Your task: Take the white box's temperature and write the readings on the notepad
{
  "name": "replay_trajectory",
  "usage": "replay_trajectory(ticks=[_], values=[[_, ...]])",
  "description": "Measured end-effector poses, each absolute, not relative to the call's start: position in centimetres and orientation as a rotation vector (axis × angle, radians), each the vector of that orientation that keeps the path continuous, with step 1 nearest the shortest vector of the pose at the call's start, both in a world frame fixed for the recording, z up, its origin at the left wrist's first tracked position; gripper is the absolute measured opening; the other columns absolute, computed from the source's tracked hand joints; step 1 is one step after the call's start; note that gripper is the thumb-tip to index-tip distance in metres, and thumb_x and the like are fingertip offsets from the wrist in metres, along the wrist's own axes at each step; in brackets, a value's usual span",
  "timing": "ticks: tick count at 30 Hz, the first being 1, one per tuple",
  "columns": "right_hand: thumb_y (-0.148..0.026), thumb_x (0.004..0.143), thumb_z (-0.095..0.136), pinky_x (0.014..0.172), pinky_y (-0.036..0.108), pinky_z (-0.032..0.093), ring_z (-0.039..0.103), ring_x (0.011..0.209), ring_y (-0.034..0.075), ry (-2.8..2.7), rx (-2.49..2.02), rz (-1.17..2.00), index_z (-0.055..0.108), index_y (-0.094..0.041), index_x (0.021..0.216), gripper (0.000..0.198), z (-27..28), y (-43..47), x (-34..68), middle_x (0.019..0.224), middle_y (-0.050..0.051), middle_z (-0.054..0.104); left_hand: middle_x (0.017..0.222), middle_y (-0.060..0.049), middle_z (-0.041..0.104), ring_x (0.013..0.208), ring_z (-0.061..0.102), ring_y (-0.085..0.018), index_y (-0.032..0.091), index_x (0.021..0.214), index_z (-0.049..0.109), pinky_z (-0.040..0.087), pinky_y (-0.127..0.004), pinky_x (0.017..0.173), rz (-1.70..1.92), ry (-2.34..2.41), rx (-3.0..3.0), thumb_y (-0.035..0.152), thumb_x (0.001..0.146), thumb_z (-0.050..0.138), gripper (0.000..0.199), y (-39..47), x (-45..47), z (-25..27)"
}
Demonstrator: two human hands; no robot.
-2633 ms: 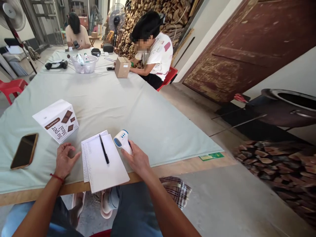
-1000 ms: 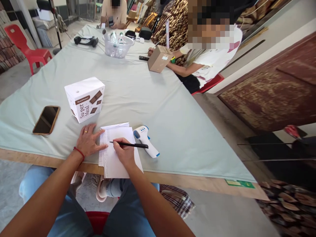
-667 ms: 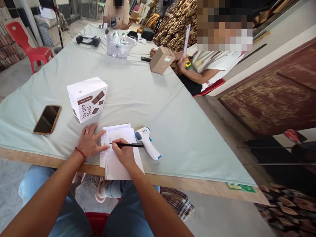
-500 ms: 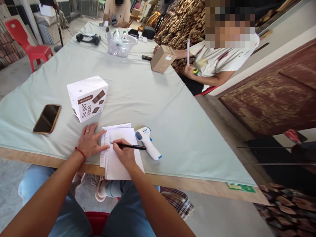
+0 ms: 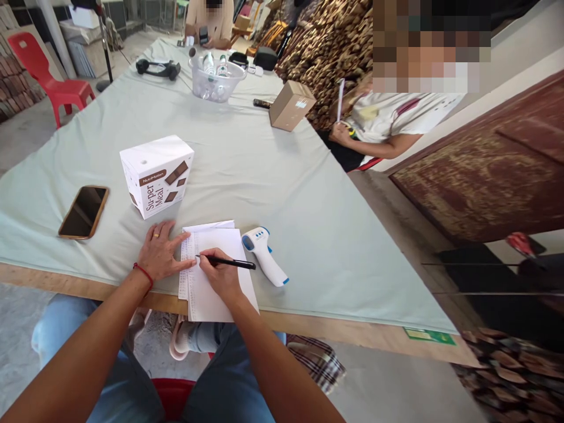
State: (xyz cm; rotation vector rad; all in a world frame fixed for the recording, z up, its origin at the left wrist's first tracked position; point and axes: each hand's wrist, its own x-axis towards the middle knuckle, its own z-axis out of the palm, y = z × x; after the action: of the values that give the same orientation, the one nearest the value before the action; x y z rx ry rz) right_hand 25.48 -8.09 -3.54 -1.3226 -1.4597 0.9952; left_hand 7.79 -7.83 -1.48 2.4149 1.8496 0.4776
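My right hand [image 5: 221, 276] is closed around a black pen [image 5: 233, 262], its tip at the left part of a white sheet of paper [image 5: 224, 241]. Small handwriting runs down the sheet's left edge, and more paper lies underneath. Fingers spread, my left hand [image 5: 162, 252] rests flat, its fingertips on the left edge of the papers. Just right of the sheet lies a white and blue infrared thermometer [image 5: 267, 256]. A white "Su-per Meal" box [image 5: 161, 176] stands beyond my left hand. Farther left is a phone [image 5: 83, 212] in a brown case.
Farther up the cloth-covered table [image 5: 308, 235] are a clear plastic basin [image 5: 215, 82] of bottles, a cardboard box [image 5: 291, 106] and a black device [image 5: 157, 69]. One person [image 5: 396, 117] sits at the right side, another [image 5: 211, 23] at the far end. A red chair [image 5: 50, 76] stands left.
My right hand and the pen have shifted very slightly left. The person at the right has leaned back and drawn an arm away from the cardboard box.
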Motion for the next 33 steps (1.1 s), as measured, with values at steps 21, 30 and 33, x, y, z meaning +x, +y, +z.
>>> replay_trajectory(ticks=[21,30,33], values=[[-0.038,0.07,0.055,0.059,0.03,0.048,0.058,0.057,0.018,-1.485,-1.336,0.98,0.062,-0.023,0.068,0.016,-3.17,-8.25,25.41,0.061,0.0,0.065,0.141,-0.013,0.045,0.132,0.038,-0.035,0.027,0.126,0.062,0.028,-0.054,0.112,0.51,1.833,2.389,0.064,0.071,0.069,0.066,-7.86,7.79,-1.35],[-0.038,0.07,0.055,0.06,0.03,0.049,0.059,0.058,0.017,-1.482,-1.337,0.99,0.062,-0.023,0.068,0.017,-3.04,-8.29,25.38,0.062,0.0,0.066,0.141,-0.013,0.045,0.131,0.038,-0.035,0.027,0.126,0.062,0.027,-0.053,0.112,0.494,1.839,2.384,0.064,0.071,0.069,0.067,-7.86,7.75,-1.46],[-0.038,0.07,0.055,0.059,0.03,0.048,0.058,0.057,0.017,-1.492,-1.33,0.99,0.061,-0.023,0.067,0.016,-3.01,-8.3,25.41,0.061,0.0,0.065,0.141,-0.013,0.045,0.131,0.038,-0.035,0.027,0.127,0.061,0.028,-0.053,0.111,0.483,1.847,2.387,0.064,0.072,0.068,0.067,-7.85,7.77,-1.45]])
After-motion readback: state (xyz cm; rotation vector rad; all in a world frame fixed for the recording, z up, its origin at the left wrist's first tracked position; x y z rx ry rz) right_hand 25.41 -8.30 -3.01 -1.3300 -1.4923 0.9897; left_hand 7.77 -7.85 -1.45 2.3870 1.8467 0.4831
